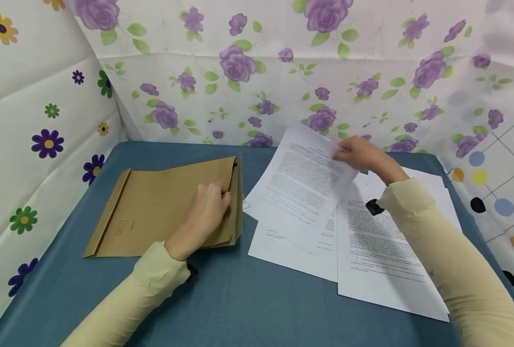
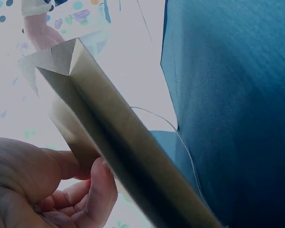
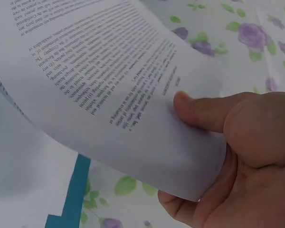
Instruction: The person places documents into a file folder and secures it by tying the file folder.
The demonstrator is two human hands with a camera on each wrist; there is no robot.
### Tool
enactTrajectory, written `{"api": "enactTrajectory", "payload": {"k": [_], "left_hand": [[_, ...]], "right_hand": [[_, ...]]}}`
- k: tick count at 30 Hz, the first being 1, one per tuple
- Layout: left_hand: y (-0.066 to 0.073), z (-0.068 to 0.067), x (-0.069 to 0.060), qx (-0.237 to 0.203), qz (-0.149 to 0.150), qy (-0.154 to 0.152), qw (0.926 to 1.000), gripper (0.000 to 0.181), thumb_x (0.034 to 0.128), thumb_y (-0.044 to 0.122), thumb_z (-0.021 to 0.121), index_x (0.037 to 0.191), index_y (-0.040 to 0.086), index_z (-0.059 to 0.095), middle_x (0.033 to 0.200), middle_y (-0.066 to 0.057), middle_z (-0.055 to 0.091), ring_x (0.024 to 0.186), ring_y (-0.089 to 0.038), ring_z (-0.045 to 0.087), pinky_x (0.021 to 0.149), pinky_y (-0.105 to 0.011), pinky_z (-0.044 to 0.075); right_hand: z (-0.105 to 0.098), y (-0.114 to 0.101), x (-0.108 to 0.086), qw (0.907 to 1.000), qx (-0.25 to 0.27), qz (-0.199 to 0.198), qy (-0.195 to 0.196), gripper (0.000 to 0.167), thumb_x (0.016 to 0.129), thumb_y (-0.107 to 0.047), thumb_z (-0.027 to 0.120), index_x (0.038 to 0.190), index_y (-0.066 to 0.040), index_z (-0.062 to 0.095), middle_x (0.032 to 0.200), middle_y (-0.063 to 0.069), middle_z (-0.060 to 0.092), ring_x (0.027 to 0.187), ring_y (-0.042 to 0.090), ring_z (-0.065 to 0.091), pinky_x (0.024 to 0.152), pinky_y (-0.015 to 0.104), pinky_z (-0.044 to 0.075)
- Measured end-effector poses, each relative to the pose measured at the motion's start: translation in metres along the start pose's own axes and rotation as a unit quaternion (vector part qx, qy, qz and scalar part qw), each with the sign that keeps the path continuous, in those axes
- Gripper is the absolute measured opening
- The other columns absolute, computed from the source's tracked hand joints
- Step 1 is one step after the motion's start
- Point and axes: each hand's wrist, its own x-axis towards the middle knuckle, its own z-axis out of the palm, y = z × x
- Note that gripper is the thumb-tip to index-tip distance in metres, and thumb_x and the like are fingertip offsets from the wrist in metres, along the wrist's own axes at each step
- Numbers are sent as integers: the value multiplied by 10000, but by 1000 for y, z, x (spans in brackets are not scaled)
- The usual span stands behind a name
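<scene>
While the left grip [image 1: 201, 208] pinches a brown envelope [image 1: 157, 207], the right grip [image 1: 365, 156] holds a sheet [image 3: 95, 71] reading "Company".

1. The person is wearing long sleeves in a pale, creamy yellow, and both are looking like the same plain cloth.
2. The left sleeve [image 1: 124, 301] is showing soft creases along the forearm.
3. The right sleeve [image 1: 461, 255] is fitting rather smoothly, with shallow wrinkles forming lower down.
4. The left cuff [image 1: 161, 270] is puffing out a little, bunching into folds at the wrist.
5. The right cuff [image 1: 406, 196] is sitting wide and loose, much like its partner.
6. A small black piece [image 1: 374, 207] is poking out from the right cuff, looking angular.
7. Another dark piece [image 1: 192, 273] is peeking from beneath the left one, mostly hiding.
</scene>
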Motion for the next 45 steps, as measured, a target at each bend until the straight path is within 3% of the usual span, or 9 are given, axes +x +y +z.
{"api": "enactTrajectory", "payload": {"k": [3,8,10,16,25,30,36,42,45], "left_hand": [[0,0,0,-4,-5,-25,10000,306,961,3,608,665,67,557,642,-44,470,567,-175,464,516,-296,383],[0,1,1,-5,20,-9,10000,303,953,-4,609,665,72,557,652,-45,481,577,-176,473,525,-296,394],[-1,1,1,2,37,6,10000,315,950,-9,604,651,74,547,649,-44,471,576,-176,468,522,-298,391],[-3,3,0,9,66,12,10000,299,944,-10,604,658,63,553,651,-39,462,576,-177,457,526,-298,380],[-4,4,1,-46,32,-45,10000,419,949,-10,587,593,123,412,609,12,315,534,-156,373,502,-291,309],[-4,3,3,-57,-27,-74,10000,456,957,-3,595,587,141,370,620,27,273,533,-142,338,505,-290,286],[-3,3,3,-54,-53,-90,9999,456,954,-3,596,588,143,366,630,26,272,547,-147,337,510,-294,286],[-4,4,3,-2,-13,-74,10000,457,943,-11,598,575,140,374,624,26,279,548,-155,354,512,-294,291],[-4,5,3,-19,-34,-90,10000,451,942,-14,595,572,136,386,615,25,286,547,-158,363,508,-293,297]], "right_hand": [[-9,4,-12,9998,99,-34,-177,300,1058,-207,595,1001,60,717,923,183,734,729,256,678,656,400,503],[-18,7,-28,9987,143,-92,-489,345,1083,-243,551,972,33,725,915,131,733,728,235,676,667,391,501],[-20,8,-32,9984,333,-74,-446,360,1092,-250,531,1046,41,738,976,154,737,778,252,707,697,400,532],[-24,12,-43,9923,1204,173,-220,392,1098,-261,513,1215,63,700,1093,193,733,847,276,742,733,371,576],[-35,14,-66,9860,1586,267,448,316,1061,-234,600,1016,64,696,787,79,719,623,189,669,572,309,525],[-45,12,-80,9777,1843,407,917,306,1045,-254,629,1006,37,715,715,1,694,567,133,624,525,291,508],[-50,6,-96,9572,2324,787,1533,410,1035,-383,616,1178,-9,707,836,-99,719,665,95,666,553,267,539],[-36,-15,-100,9186,3029,704,2436,476,1007,-358,665,1269,40,668,878,-143,742,708,77,717,582,254,576],[-26,-30,-99,9032,3192,472,2831,508,1005,-316,679,1294,101,647,898,-142,745,720,63,720,588,227,571]]}}
